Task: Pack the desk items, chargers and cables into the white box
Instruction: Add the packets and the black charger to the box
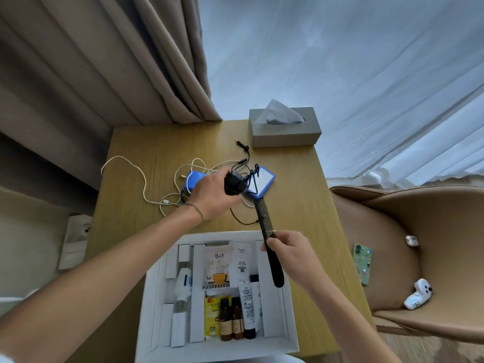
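Both hands loaded right now. Left hand (212, 192) is wrapped around a black charger (234, 183), fingers curled on its body, its black cable (245, 163) trailing back over the tabletop (301, 205) toward the tissue box (284, 129). Right hand (290, 254) pinches a black comb (268, 242) around mid-length, thumb on top.

Key relation: the comb's long axis runs from far-left to near-right, handle end already hanging over the right side of the white box (149, 297), toothed end still out over the tabletop near the blue-framed mirror (262, 180). The right hand is the nearer one, sitting right at the far rim; the left is well beyond it (over the cable pile). So I'd judge the comb goes in first, and it needs its axis turned to line up with the narrow right-hand slot.

1 white cable (141, 179) and a blue item (192, 180) under the left hand remain on the tabletop. Box centre already holds sachets, tubes and 2 brown bottles (231, 319).

Risk: the charger's cable snagging the mirror on lift.
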`<state>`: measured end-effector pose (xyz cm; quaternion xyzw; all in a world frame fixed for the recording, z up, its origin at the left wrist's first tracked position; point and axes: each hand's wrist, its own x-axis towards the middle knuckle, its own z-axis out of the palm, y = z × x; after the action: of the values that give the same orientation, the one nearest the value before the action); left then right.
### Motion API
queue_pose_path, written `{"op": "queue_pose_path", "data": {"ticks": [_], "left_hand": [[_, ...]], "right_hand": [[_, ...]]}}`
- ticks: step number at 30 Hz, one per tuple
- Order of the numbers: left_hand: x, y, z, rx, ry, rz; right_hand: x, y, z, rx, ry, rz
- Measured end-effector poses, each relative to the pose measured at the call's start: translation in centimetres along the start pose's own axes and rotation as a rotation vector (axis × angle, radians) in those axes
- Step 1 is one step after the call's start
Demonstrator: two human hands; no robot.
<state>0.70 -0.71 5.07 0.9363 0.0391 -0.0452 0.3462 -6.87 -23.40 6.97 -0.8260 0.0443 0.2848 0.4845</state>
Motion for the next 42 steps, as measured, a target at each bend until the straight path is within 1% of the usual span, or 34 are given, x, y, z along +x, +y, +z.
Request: {"op": "queue_pose_path", "data": {"ticks": [2,5,9,11,15,17,18,20,21,22,23,25,26,29,33,35,37,39,42], "left_hand": [[-1.4,0.5,-1.1,-0.051,0.033,-0.007],[-3.4,1.4,-2.6,-0.082,0.028,0.005],[-6.3,2.6,-4.4,-0.105,0.047,0.028],[-7.6,3.0,-5.2,-0.107,0.056,0.040],[-9.8,3.7,-6.8,-0.147,0.046,0.056],[-10.6,3.9,-7.5,-0.163,0.035,0.054],[-10.9,4.0,-7.8,-0.167,0.027,0.054],[-11.5,4.2,-8.4,-0.189,0.013,0.046],[-11.7,4.3,-8.7,-0.216,0.003,0.034],[-12.0,4.4,-9.0,-0.258,-0.012,0.017],[-12.2,4.5,-9.3,-0.311,-0.031,-0.002],[-12.5,4.5,-9.9,-0.432,-0.076,-0.032],[-12.6,4.5,-10.3,-0.485,-0.093,-0.044],[-12.9,4.0,-11.6,-0.627,-0.117,-0.095],[-13.5,3.0,-13.3,-0.824,-0.184,-0.181],[-13.6,2.6,-14.0,-0.949,-0.187,-0.208],[-13.7,2.3,-14.7,-1.085,-0.153,-0.258],[-13.8,1.9,-15.1,-1.178,-0.117,-0.299],[-13.8,1.5,-14.8,-1.181,-0.120,-0.333]], "right_hand": [[-1.2,0.2,1.4,-0.102,-0.035,0.039],[-2.6,0.5,3.8,-0.268,-0.068,0.070],[-3.2,1.0,5.9,-0.511,0.009,0.075],[-3.2,1.4,6.5,-0.604,0.014,0.088],[-3.6,2.4,7.6,-0.667,-0.004,0.088],[-3.7,2.2,7.7,-0.652,0.088,-0.008],[-3.7,1.9,7.5,-0.591,0.174,-0.104],[-4.1,0.3,7.3,-0.388,0.333,-0.343],[-4.2,-0.9,7.4,-0.326,0.355,-0.437],[-4.0,-1.8,7.5,-0.285,0.317,-0.507],[-3.6,-2.7,7.8,-0.250,0.243,-0.557],[-3.0,-4.6,8.2,-0.222,0.083,-0.595],[-2.6,-5.2,8.3,-0.214,0.047,-0.607],[-2.2,-5.7,8.4,-0.167,0.074,-0.610],[-2.0,-5.4,8.9,0.028,0.014,-0.560],[-1.7,-5.1,8.8,0.069,-0.006,-0.571],[-1.6,-4.6,8.7,-0.017,0.002,-0.568],[-1.6,-4.3,8.6,-0.192,-0.024,-0.523],[-1.3,-4.2,8.4,-0.398,-0.074,-0.476]]}}
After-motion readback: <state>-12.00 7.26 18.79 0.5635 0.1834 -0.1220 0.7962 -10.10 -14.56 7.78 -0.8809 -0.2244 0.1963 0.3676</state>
